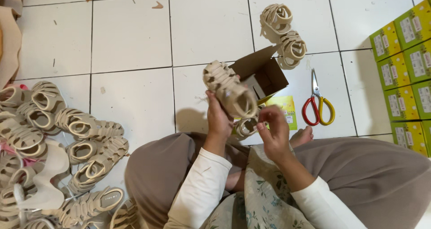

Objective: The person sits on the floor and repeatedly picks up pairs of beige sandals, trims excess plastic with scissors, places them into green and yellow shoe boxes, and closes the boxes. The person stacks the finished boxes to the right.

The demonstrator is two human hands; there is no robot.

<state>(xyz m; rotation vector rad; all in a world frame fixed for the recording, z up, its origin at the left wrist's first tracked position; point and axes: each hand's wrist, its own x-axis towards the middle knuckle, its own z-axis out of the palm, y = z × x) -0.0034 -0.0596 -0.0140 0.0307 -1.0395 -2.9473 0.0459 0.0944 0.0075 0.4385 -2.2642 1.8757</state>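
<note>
My left hand [218, 117] grips a small beige strappy sandal [230, 89] and holds it up over the floor, sole side turned away. My right hand [273, 129] is just to its right, fingers pinched at the sandal's heel strap. Under the hands lies a second beige sandal [246, 127], partly hidden. Behind the held sandal stands an open cardboard shoe box [265, 74] with a yellow-green outside.
A pile of beige sandals [54, 143] covers the floor at the left. Two more sandals [284, 31] lie at the top. Red-and-yellow scissors [318, 104] rest right of the box. Stacked yellow-green boxes [406, 76] line the right edge. My legs fill the bottom.
</note>
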